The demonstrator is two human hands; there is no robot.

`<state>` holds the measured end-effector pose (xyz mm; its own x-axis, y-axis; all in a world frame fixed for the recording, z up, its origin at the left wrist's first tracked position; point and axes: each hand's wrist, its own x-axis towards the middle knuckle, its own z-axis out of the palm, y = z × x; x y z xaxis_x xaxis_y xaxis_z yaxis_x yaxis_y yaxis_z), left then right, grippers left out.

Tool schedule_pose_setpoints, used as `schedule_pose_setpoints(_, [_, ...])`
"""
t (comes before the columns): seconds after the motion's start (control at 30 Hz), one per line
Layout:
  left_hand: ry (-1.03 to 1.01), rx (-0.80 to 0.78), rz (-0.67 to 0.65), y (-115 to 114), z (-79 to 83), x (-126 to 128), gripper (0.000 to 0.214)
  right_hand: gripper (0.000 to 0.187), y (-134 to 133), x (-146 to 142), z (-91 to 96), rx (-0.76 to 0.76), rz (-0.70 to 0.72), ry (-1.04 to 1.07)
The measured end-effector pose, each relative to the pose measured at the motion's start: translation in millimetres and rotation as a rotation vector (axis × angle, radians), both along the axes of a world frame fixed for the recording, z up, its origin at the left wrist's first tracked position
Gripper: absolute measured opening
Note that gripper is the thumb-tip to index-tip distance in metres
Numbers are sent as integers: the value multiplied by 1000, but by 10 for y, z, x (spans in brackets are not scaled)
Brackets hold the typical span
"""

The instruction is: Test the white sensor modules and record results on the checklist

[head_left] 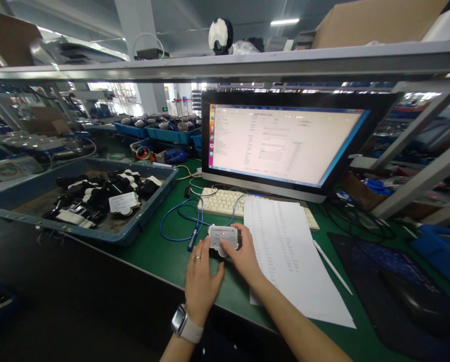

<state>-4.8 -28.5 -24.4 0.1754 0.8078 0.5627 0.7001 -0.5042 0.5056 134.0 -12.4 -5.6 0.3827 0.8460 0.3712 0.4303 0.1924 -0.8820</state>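
Observation:
A small white electronic module (217, 233) with a printed label and a lit red light sits on the green bench top. My right hand (245, 254) grips it from the right, with the thumb on its face and the fingers over its far edge. My left hand (202, 271) rests at its lower left, fingers stretched out and touching or nearly touching its edge. A blue cable (163, 221) loops on the bench to the left, and its dark blue plug end (192, 241) lies beside my left fingers.
A blue tray (134, 234) of black and white modules stands at left. Behind my hands are a keyboard (220, 202) and a monitor (277, 146). Printed sheets (285, 251), a white pen (332, 266) and a black mouse (413, 296) on a mat lie right. A shelf (247, 68) spans overhead.

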Motion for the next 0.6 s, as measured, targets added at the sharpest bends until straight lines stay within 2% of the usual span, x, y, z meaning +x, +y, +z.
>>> schedule_pose_setpoints(0.6, [-21, -9, -4, 16, -39, -4, 63, 38, 14, 5, -28, 24, 4, 4])
